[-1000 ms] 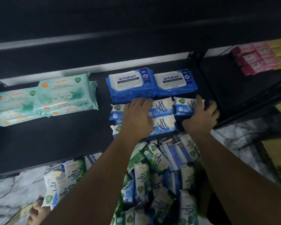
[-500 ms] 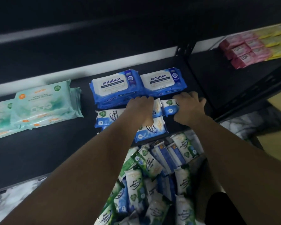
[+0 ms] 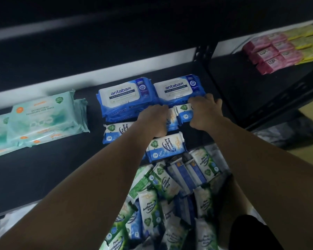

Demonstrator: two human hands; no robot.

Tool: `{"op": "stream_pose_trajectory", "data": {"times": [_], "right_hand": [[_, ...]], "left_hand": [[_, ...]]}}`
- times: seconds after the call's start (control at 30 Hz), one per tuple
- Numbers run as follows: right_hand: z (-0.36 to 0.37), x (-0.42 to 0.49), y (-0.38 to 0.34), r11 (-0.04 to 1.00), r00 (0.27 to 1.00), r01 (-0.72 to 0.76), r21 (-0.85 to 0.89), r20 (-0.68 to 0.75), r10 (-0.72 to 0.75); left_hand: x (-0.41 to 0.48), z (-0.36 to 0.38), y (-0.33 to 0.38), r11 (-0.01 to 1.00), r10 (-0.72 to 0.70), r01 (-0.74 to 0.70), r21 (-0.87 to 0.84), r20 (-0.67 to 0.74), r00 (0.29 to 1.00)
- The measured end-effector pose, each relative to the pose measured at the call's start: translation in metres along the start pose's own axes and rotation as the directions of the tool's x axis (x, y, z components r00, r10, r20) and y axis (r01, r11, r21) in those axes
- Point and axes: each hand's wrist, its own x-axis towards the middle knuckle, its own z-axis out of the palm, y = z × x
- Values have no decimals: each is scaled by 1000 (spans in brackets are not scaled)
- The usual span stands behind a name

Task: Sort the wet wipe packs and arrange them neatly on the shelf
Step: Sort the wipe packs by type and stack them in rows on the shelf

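Observation:
On the black shelf (image 3: 43, 174) lie two big blue antabax packs (image 3: 126, 98) side by side. In front of them is a row of small blue-and-white fragrance-free wipe packs (image 3: 183, 112). My left hand (image 3: 153, 120) is curled over the middle pack of that row. My right hand (image 3: 204, 110) grips the rightmost small pack. One more small blue pack (image 3: 165, 146) lies at the shelf's front edge, and another (image 3: 114, 131) sits left of my left arm. A pile of small green pine and blue packs (image 3: 163, 199) fills a container below the shelf.
Large pale-green wipe packs (image 3: 43, 118) are stacked at the shelf's left. On the neighbouring shelf to the right stand pink (image 3: 271, 53) and yellow packs (image 3: 309, 44). A black upright post (image 3: 204, 56) divides the two shelves. Marble-patterned floor shows below.
My right hand has moved left from the shelf's right end and closed on the rightmost small blue pack. My left hand slid further back onto the row. The camera has moved closer.

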Motion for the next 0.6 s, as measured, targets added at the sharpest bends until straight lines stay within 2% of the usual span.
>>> {"op": "stream_pose_trajectory", "data": {"times": [0.13,0.23,0.3,0.4,0.47,0.6], "right_hand": [[1,1,-2,1000,1000,-7,-18,5,7],[1,-3,-4,1000,1000,-19,-16,12,19],[1,-10,-9,997,997,-73,7,16,72],[-4,-25,-25,980,988,-152,132,3,153],[-6,-34,-41,982,997,-75,171,-18,80],[-3,-43,-71,984,988,156,82,-22,-154]], "left_hand": [[-1,2,2,1000,2,-2,17,-10,1000],[-6,2,-2,1000,-2,1,-15,-69,998],[-18,-4,-9,997,-9,-2,-75,-144,990],[-50,-12,-31,977,-51,4,-212,-214,975],[-72,-9,-54,978,-62,16,-207,-217,974],[-96,6,-97,979,-158,139,-150,-124,980]]}}
